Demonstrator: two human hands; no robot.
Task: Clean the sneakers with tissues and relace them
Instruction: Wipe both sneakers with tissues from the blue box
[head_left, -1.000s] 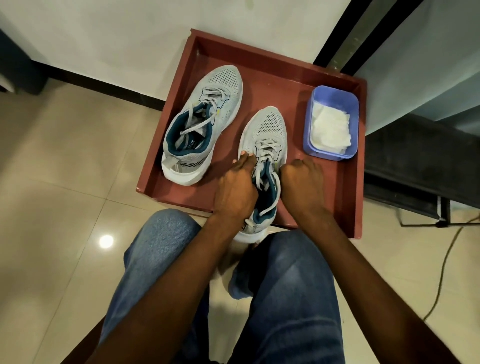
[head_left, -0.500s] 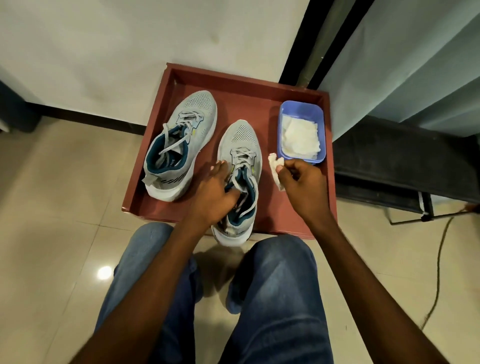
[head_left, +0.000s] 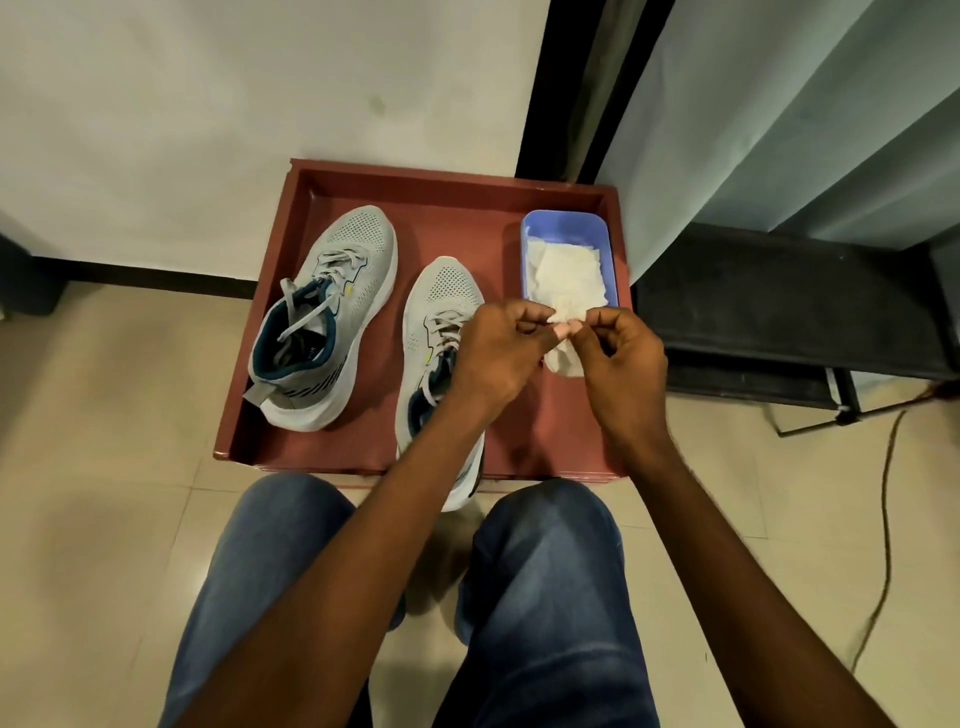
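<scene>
Both hands, left hand and right hand, pinch one crumpled white tissue above the red wooden tray's right side. It looks light, soft, tearable; best gripped at edges. Grey mesh sneakers lie centre-left; blue plastic tub occupies the far right corner.

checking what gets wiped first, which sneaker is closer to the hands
The right-hand sneaker, partly under the left hand; its heel overhangs the tray's near edge. The other sneaker lies angled further left.
</scene>
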